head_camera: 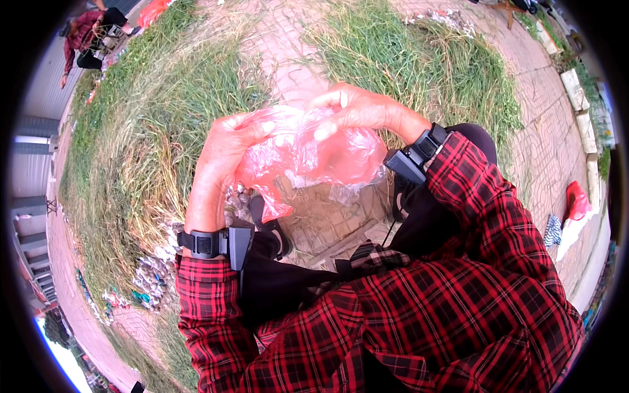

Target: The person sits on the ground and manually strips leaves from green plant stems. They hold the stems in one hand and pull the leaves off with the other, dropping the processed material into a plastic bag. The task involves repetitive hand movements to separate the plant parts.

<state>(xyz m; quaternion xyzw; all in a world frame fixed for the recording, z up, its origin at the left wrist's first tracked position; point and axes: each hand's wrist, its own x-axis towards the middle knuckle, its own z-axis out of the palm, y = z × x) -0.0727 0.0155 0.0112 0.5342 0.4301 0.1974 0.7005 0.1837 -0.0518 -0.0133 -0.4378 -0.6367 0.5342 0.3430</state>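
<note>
A thin, crumpled red plastic bag (pixel 339 152) is stretched between my two hands, above the ground between my feet. My left hand (pixel 221 147) grips its left edge between thumb and fingers. With thumb and fingertips, my right hand (pixel 351 110) pinches the upper part of it. Some clear plastic film (pixel 346 193) hangs at the bag's lower side. A corner of the red plastic dangles near my shoe. Both wrists wear black straps with dark devices.
Heaps of cut grass (pixel 206 73) lie on the brick paving (pixel 540 123) to both sides. Small crumpled plastic pieces (pixel 152 280) are piled at the lower left. Another person (pixel 83 34) sits at the far upper left. A red bag (pixel 577 201) lies at the right.
</note>
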